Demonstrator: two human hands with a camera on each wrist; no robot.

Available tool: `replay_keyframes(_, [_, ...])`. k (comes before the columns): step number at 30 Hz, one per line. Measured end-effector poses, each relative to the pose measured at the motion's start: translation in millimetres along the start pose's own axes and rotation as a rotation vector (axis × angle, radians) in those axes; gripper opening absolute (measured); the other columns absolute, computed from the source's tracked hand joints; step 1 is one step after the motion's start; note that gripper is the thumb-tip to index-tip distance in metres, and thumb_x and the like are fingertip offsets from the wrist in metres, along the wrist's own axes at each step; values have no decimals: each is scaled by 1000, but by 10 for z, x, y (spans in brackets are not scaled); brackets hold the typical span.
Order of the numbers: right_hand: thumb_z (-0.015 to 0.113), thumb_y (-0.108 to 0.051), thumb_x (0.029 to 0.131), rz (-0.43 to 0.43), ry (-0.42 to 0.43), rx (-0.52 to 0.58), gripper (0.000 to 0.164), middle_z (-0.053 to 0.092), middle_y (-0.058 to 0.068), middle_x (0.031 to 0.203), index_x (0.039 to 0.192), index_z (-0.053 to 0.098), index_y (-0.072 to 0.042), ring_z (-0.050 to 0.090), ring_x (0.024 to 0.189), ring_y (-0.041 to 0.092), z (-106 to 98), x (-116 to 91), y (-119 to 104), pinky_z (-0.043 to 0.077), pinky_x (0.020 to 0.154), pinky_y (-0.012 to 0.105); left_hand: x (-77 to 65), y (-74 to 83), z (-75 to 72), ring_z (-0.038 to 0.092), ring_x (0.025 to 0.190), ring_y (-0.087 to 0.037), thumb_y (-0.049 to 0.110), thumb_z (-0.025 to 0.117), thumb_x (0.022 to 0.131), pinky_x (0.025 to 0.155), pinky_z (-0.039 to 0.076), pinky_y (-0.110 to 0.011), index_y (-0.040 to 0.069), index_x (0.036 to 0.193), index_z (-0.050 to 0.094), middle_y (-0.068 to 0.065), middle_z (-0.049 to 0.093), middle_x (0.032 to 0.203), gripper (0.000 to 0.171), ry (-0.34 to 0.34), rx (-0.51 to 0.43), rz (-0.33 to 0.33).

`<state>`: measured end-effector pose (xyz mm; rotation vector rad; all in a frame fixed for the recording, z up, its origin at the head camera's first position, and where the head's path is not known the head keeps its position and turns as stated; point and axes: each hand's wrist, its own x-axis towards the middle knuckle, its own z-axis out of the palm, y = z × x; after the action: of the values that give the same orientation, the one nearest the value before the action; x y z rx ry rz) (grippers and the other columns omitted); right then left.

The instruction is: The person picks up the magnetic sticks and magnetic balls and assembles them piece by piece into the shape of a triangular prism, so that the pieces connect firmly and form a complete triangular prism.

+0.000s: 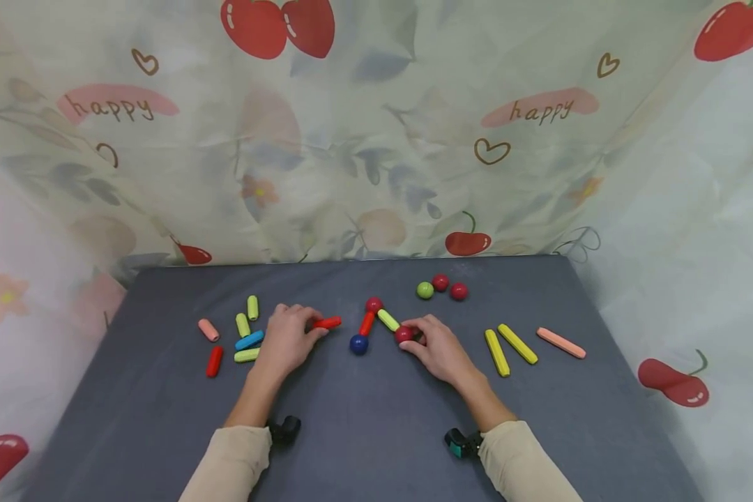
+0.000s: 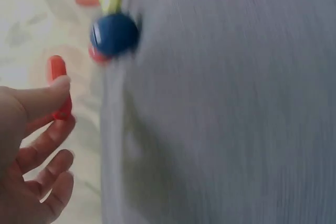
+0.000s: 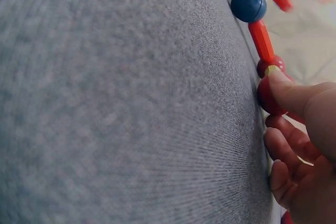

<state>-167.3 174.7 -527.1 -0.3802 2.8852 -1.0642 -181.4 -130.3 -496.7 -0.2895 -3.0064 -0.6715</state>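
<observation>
Between thumb and fingers my left hand (image 1: 291, 337) pinches a short red rod (image 1: 328, 323), left of a joined chain of balls and rods. That chain has a blue ball (image 1: 359, 344) at its near end, a red rod (image 1: 367, 323), a red ball (image 1: 374, 305) at its far corner and a yellow-green rod (image 1: 388, 320). At the chain's right end sits another red ball (image 1: 404, 335), gripped by the thumb and fingers of my right hand (image 1: 440, 348). In the left wrist view the held rod (image 2: 56, 69) points up past the thumb tip.
Short rods lie at the left: several green, a blue one (image 1: 249, 340), a pink one (image 1: 208, 330) and a red one (image 1: 215, 362). Behind the right hand are a green ball (image 1: 424, 290) and two red balls. Two long yellow rods (image 1: 497, 353) and a pink rod (image 1: 561, 343) lie right.
</observation>
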Motion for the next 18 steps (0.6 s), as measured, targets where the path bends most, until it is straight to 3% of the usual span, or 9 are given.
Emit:
replay_keyframes(4, [78,-30,91,0,6,1,38,63,-1,103,126,70,-18,53,80,8,10,-1,-9,49,74,26,18,345,92,50,100,-25,34,81,88,82,46,-39,17,108,76,-3,71,109,26,21,-163,1])
replay_keyframes(8, [78,-30,91,-2,10,-4,38,63,0,102,126,70,-17,53,79,8,7,2,-14,48,74,26,14,569,222,47,107,-25,35,84,85,85,47,-38,20,102,77,-1,66,112,24,42,-241,33])
replay_keyframes(12, [78,-30,91,-2,5,-7,39,63,0,102,127,70,-17,53,78,8,16,10,-15,48,73,25,4,650,358,46,112,-27,34,87,82,92,47,-42,21,97,77,-2,64,117,22,44,-235,67])
replay_keyframes(18, [78,-30,91,6,8,-3,38,63,0,102,126,70,-17,53,77,8,18,3,-16,48,72,25,-9,677,470,45,116,-26,31,88,81,100,44,-47,21,92,77,-1,63,122,18,38,-197,66])
